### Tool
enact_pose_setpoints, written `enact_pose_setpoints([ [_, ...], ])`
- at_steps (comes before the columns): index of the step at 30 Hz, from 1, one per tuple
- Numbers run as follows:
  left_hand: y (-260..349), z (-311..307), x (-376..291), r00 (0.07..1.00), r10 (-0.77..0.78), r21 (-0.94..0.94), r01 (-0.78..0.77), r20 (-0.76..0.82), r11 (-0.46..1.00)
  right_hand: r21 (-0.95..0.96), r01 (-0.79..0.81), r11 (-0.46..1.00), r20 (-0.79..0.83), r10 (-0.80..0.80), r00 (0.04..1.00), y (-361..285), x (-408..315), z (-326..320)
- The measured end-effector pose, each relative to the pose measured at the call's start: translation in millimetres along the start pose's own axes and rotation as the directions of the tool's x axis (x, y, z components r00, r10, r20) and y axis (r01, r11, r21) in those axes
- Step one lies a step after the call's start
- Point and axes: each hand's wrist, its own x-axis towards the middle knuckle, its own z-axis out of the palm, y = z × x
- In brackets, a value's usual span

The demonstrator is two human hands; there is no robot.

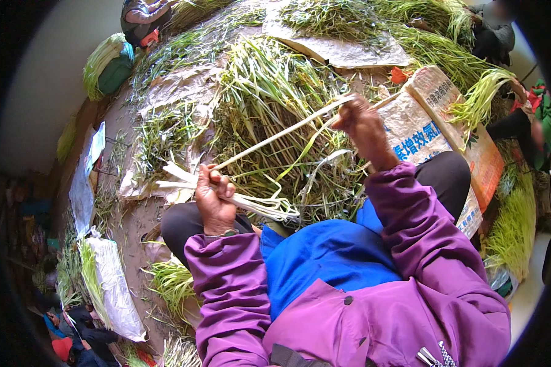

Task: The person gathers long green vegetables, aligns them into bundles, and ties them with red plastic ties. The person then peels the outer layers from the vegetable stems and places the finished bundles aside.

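Observation:
My left hand [215, 198] is closed around several pale, peeled-looking plant stems [261, 205], whose ends stick out on both sides of the fist. A long whitish stalk [280, 134] runs taut from the thumb and fingertips of this hand up to my right hand [360, 130]. The right fingers pinch its far end, and a thin yellow-green leaf strip [308, 147] hangs below them. Beneath both hands lies a large heap of cut green plants [261, 96], with brownish stems towards me. Over my lap spreads a blue cloth [330, 252].
A printed woven sack [418, 126] lies beside my right knee. Trimmed leaves [165, 130] litter the floor at left, near a white wrapped bundle [112, 284]. More bundled greens [514, 220] stand at right. Other people [144, 20] sit around the edges of the view.

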Motion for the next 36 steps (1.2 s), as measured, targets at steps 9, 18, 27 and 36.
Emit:
enact_pose_setpoints([
  [9,4.0,-5.8,6.2,0.997,0.069,0.005,-0.069,0.035,0.998,-0.997,-0.021,-0.074,-0.072,0.789,0.610,34.7,-22.4,-61.3],
  [18,-50.8,13.4,-3.3,0.974,-0.202,0.270,0.167,0.104,0.948,-0.308,-0.550,0.776,0.316,0.629,0.711,57.0,-32.3,34.1],
  [27,-45.9,28.6,3.8,0.996,0.041,0.559,-0.081,0.083,0.825,-0.851,0.040,0.523,0.345,0.502,0.793,49.1,13.8,58.7],
  [36,-45.3,20.2,22.0,0.996,0.012,0.361,0.020,-0.087,0.932,-0.890,0.187,0.415,0.447,0.716,0.537,89.3,62.4,43.2],
])
